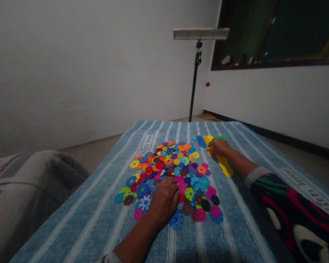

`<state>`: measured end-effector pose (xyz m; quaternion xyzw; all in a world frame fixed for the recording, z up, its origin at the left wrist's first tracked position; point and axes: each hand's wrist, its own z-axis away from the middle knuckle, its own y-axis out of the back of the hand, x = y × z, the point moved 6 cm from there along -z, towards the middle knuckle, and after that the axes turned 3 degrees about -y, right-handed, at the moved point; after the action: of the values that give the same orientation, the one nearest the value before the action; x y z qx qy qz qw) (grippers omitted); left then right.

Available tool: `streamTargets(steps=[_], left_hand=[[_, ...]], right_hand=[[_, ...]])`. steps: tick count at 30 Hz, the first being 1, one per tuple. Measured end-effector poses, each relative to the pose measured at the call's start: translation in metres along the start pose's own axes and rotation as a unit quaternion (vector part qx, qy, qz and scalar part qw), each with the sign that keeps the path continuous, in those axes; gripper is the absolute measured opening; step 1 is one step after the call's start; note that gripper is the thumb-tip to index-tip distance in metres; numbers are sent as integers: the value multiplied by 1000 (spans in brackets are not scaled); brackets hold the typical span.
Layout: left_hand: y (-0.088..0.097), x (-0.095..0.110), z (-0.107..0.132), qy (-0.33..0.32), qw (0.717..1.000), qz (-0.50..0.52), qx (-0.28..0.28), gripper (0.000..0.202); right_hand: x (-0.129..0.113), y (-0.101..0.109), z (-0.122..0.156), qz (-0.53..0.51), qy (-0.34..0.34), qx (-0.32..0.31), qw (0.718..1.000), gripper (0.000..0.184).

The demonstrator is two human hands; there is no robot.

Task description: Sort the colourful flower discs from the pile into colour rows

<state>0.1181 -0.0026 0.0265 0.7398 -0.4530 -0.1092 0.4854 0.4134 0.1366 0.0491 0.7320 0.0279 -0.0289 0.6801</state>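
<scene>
A pile of colourful flat snowflake discs (175, 171) lies spread on a blue striped towel (104, 212). My left hand (164, 200) rests palm down on the near edge of the pile, fingers curled onto the discs. My right hand (219, 147) reaches to the far right of the pile and presses on a chain of joined discs (225, 165), mostly yellow, with blue and green ones at its far end. What the right fingers pinch is hidden beneath the hand.
A grey striped cushion (30, 186) lies left of the towel. A light bar on a black stand (195, 84) rises behind the towel near the white wall. A dark-framed window (276, 33) is at the upper right.
</scene>
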Motion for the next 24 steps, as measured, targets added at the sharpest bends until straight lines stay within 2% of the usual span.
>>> streamTargets(steps=[7, 24], left_hand=[[2, 0, 1, 3, 1000, 6, -2, 20], [1, 1, 1, -1, 1000, 5, -3, 21]], right_hand=[[-29, -8, 8, 68, 75, -16, 995, 22], [-14, -15, 9, 31, 52, 8, 998, 22]])
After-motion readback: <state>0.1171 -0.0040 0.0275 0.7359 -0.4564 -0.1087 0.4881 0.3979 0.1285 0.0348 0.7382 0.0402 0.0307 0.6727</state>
